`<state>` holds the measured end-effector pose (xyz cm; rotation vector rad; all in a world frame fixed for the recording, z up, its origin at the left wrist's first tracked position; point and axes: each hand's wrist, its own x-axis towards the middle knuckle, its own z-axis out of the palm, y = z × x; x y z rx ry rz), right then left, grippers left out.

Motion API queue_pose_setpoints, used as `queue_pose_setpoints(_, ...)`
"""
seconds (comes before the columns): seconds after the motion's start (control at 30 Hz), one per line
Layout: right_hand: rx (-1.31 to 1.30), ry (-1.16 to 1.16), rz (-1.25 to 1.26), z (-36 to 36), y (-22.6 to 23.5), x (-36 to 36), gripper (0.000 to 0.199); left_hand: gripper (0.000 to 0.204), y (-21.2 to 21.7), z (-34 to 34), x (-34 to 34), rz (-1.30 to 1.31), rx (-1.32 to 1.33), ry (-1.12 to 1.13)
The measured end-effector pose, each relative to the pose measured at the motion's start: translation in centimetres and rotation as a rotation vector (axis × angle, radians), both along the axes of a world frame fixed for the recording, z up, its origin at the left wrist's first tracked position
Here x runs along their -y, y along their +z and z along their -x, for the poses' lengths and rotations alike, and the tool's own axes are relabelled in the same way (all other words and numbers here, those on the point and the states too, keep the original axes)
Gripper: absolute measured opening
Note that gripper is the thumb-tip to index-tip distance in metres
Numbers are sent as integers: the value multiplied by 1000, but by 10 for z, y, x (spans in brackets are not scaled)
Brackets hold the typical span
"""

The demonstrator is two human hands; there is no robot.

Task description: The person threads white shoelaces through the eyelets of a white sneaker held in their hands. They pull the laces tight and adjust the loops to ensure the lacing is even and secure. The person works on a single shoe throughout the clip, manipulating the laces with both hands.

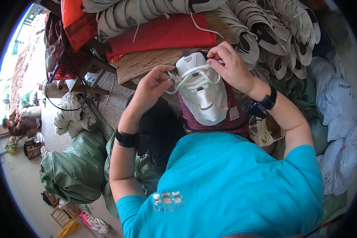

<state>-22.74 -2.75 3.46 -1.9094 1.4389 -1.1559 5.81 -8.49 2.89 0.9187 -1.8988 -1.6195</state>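
Observation:
A white shoe upper [206, 99] lies across my lap on a maroon cloth [188, 111], its perforated tongue [191, 61] pointing away from me. A white shoelace [194, 70] runs across it in loose loops near the tongue. At the left edge of the upper, my left hand [154, 84] is closed in a pinch on the lace; its fingertips partly cover the spot. My right hand [231, 65] pinches the lace at the upper's right side, thumb and forefinger together. The lace ends are hard to make out.
Ahead stands a wooden bench [146, 63] with red cloth [158, 35] and rows of shoe uppers [142, 16]. More uppers [261, 31] hang at the right. Bundled laces [262, 133] lie by my right side. Green sacks [75, 166] and white sacks [339, 103] flank me.

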Motion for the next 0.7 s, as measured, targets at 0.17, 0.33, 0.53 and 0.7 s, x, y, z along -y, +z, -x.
queue_pose_setpoints(0.17,-213,248,-210,31,26,20,27,28,5,-3,13,149,132,3)
queue_pose_setpoints(0.33,-317,341,-369,42,31,44,22,22,13,10,15,616,369,-8)
queue_pose_setpoints(0.53,-601,386,-529,27,62,67,36,24,33,23,23,493,541,-31)
queue_pose_setpoints(0.7,-534,391,-579,18,39,73,37,22,18,26,33,381,427,-51)
